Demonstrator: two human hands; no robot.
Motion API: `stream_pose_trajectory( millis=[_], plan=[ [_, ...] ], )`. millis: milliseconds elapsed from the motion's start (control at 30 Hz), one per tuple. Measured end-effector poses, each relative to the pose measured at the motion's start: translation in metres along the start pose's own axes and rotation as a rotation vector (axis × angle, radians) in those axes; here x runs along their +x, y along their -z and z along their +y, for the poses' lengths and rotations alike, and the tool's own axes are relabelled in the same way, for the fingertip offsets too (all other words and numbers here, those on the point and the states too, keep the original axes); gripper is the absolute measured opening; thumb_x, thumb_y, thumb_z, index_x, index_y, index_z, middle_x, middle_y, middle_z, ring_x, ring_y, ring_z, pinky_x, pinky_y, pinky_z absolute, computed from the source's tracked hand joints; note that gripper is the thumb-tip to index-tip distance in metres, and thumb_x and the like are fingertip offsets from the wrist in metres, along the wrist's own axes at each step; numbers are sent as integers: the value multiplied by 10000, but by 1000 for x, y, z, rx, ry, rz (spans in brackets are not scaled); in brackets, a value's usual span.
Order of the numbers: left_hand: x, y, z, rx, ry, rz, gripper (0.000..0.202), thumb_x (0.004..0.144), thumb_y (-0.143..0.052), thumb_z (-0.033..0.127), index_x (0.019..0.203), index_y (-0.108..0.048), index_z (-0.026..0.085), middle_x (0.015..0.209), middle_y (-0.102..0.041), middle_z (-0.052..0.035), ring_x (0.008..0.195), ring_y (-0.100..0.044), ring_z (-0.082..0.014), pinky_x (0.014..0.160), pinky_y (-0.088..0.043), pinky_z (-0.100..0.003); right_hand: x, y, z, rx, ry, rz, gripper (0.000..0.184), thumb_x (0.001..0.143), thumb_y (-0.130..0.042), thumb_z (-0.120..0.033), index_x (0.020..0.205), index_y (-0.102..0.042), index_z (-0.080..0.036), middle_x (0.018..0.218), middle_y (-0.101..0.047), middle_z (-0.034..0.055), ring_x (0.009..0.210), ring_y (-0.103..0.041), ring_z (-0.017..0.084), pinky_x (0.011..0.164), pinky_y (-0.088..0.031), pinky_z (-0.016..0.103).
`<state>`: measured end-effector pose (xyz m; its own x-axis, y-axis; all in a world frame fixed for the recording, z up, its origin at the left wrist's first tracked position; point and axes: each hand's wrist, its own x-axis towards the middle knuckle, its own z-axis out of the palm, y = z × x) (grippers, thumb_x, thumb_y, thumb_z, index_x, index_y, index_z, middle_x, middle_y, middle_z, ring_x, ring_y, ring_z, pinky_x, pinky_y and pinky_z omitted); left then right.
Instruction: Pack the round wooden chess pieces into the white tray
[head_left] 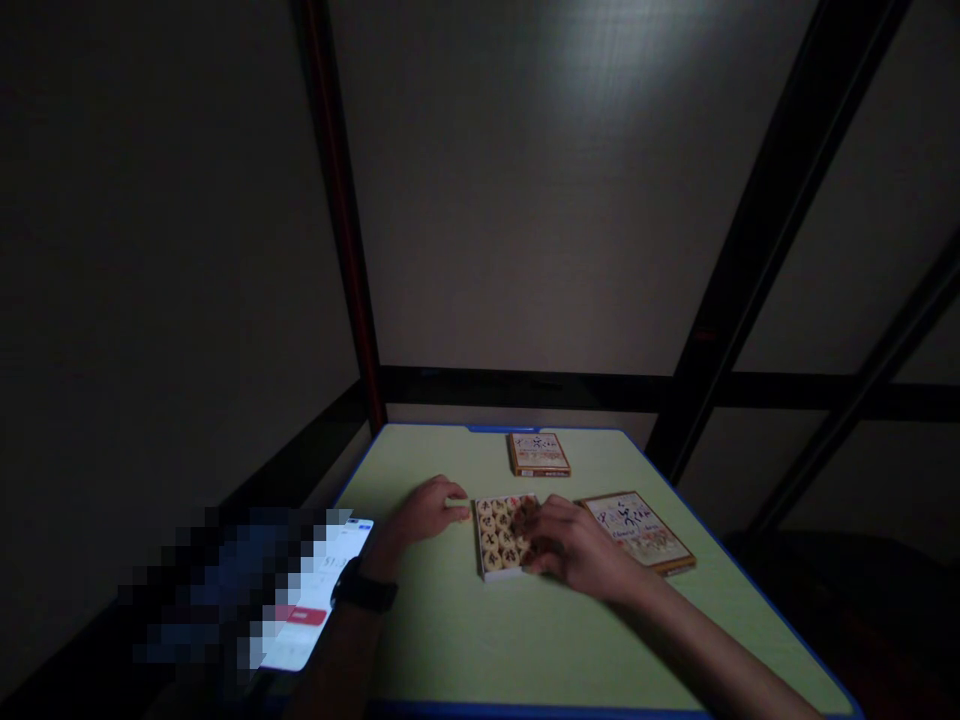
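Note:
A shallow white-edged box (481,560) lies on the table, filled with rows of round wooden Chinese chess pieces (491,540) bearing dark and red characters. Over its right side is my right hand (574,545), fingers curled down onto the pieces; the hand hides what its fingertips grip, if anything. My left hand (431,508) rests on the table just left of the box, thumb and fingers bent toward each other. Something small and pale shows at its fingertips, too small to name. A dark watch (366,588) is on the left wrist.
Right of the open box lies a printed lid (645,530), partly behind my right hand. A second printed Chinese chess box (540,455) sits near the far edge. At lower left a lit phone screen (319,590) overlaps the edge of the green, blue-rimmed table (480,640).

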<state>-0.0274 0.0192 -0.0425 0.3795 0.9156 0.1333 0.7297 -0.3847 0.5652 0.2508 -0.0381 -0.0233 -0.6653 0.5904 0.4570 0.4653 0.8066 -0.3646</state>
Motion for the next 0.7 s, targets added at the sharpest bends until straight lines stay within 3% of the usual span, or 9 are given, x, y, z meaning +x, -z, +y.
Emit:
stream_pose_trajectory(
  millis=[200, 500, 633, 700],
  plan=[
    [-2, 3, 4, 9, 0, -44, 223, 721, -647, 214, 926, -723, 170, 958, -671, -63, 852, -619, -192, 786, -474, -279, -1, 5, 6, 98, -96, 35, 210, 799, -786, -319, 958, -722, -198, 1052, -739, 100, 985, -647, 242, 841, -506, 370],
    [0, 2, 7, 51, 53, -34, 95, 724, -644, 174, 814, -671, 176, 879, -668, -41, 850, -626, -190, 776, -457, -280, -6, -2, 19, 167, -194, 160, 170, 887, -674, -358, 920, -728, -200, 921, -740, 86, 886, -670, 217, 802, -530, 358],
    [0, 4, 10, -55, 104, 9, 88, 758, -613, 187, 832, -657, 169, 825, -681, -41, 817, -642, -197, 733, -470, -288, -7, -3, 18, 172, -241, 200, 180, 916, -635, -358, 904, -723, -201, 887, -729, 73, 855, -667, 207, 800, -533, 349],
    [1, 5, 16, -188, 98, 30, 101, 772, -612, 215, 849, -661, 170, 827, -693, -43, 811, -651, -194, 715, -480, -284, -5, -1, 14, 184, -221, 183, 192, 937, -608, -348, 1000, -719, -204, 961, -723, 82, 899, -664, 207, 838, -532, 355]
  ],
)
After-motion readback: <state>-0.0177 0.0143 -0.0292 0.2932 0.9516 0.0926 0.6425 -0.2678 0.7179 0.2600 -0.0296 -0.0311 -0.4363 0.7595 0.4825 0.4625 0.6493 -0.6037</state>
